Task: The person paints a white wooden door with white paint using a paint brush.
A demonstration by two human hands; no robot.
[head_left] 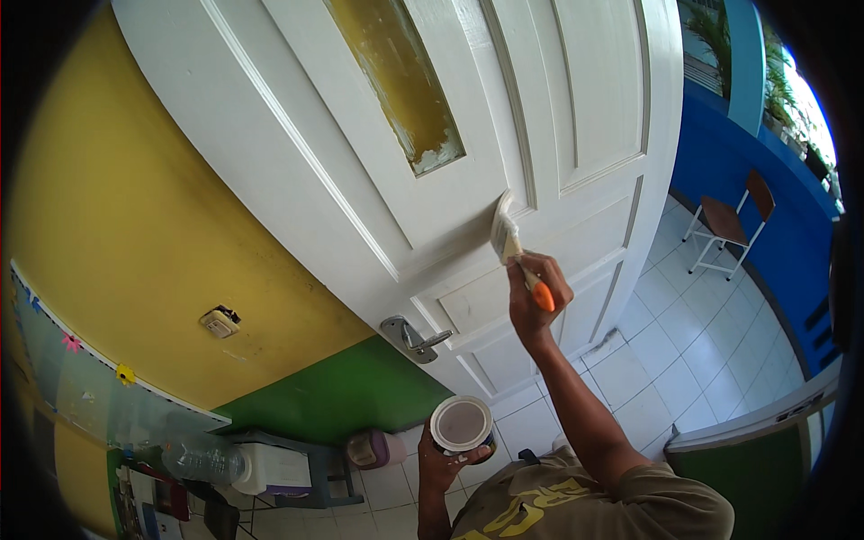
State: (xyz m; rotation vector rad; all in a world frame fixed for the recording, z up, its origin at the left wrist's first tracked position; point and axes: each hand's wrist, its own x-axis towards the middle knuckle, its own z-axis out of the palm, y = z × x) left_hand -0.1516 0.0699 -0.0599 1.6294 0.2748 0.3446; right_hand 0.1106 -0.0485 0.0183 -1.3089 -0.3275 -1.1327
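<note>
My right hand (543,286) is closed round the orange-tipped handle of a paintbrush (507,236). The white-coated bristles press against a white panelled door (468,211), just below and right of its narrow glass pane (405,81). White paint is smeared along the edges of that pane. Low in front of my body, my left hand (441,463) grips an open paint can (462,423) by its side. Its rim is pale and the inside looks light grey; how much paint it holds I cannot tell. A metal lever handle (418,342) sits on the door's lower left edge.
A yellow and green wall (162,207) with a light switch (220,321) is on the left. Below stand a dark stool (333,477), a clear water bottle (202,459) and a small bin (371,448). A wooden-seated chair (724,220) stands by the blue wall (711,144) at right.
</note>
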